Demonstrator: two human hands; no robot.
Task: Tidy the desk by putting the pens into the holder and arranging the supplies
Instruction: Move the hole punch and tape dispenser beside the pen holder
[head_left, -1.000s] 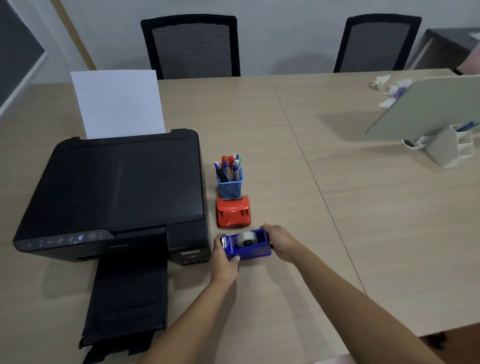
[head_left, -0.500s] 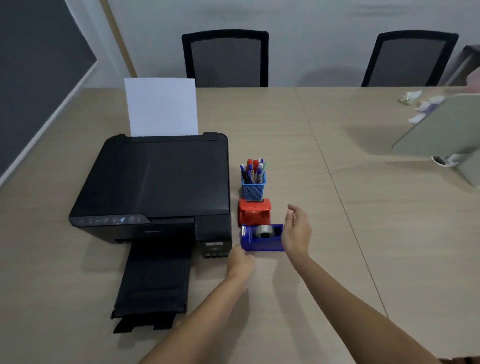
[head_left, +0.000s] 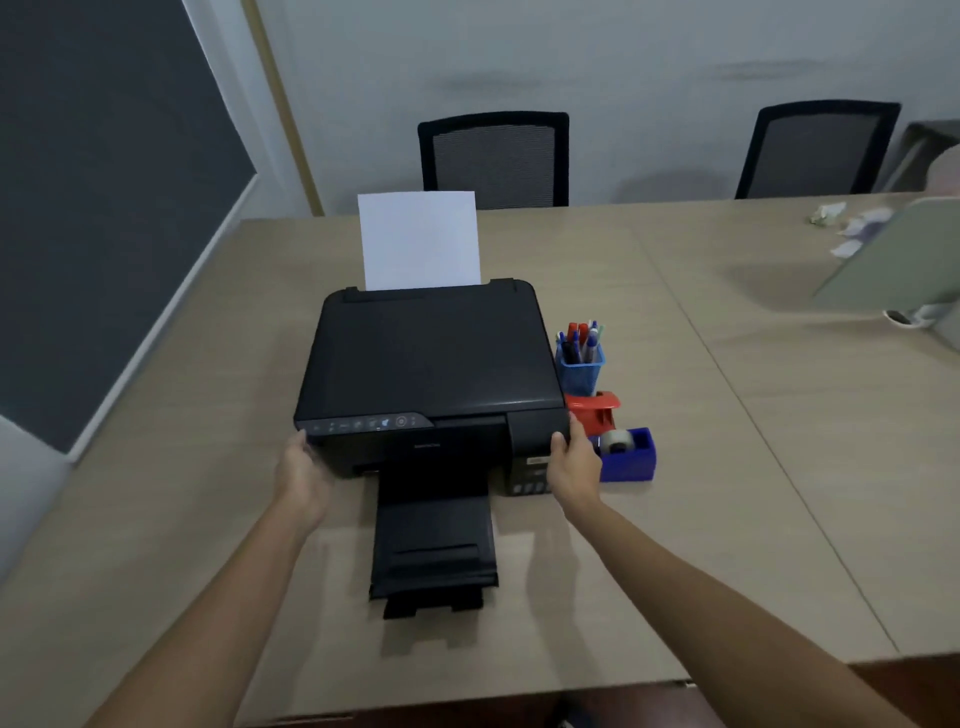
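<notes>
The pens (head_left: 581, 340) are standing bunched in the blue mesh holder (head_left: 580, 370), their red, blue and pale caps poking up above its rim at slightly different tilts. The holder is sitting upright on the desk (head_left: 727, 415), just beside the right flank of the black printer (head_left: 431, 364). In front of it, toward me, a red stapler-like supply (head_left: 597, 408) is lying close against the printer's side, though I cannot make out its exact form. Nearer still, the blue tape dispenser (head_left: 628, 457) is resting with its clear roll of tape (head_left: 617, 440) showing on top, so the three supplies are forming a short row along the printer.

I am gripping the printer with both hands: my left hand (head_left: 301, 470) is pressing against its front left corner below the control panel, and my right hand (head_left: 574, 460) is wrapping the front right corner, fingers curled onto the casing, just beside the tape dispenser. A white sheet of paper (head_left: 420, 241) is standing up in the printer's rear feed, and the output tray (head_left: 434, 545) is extending toward me between my forearms.

Two black mesh chairs (head_left: 493, 158) are standing at the far side.
</notes>
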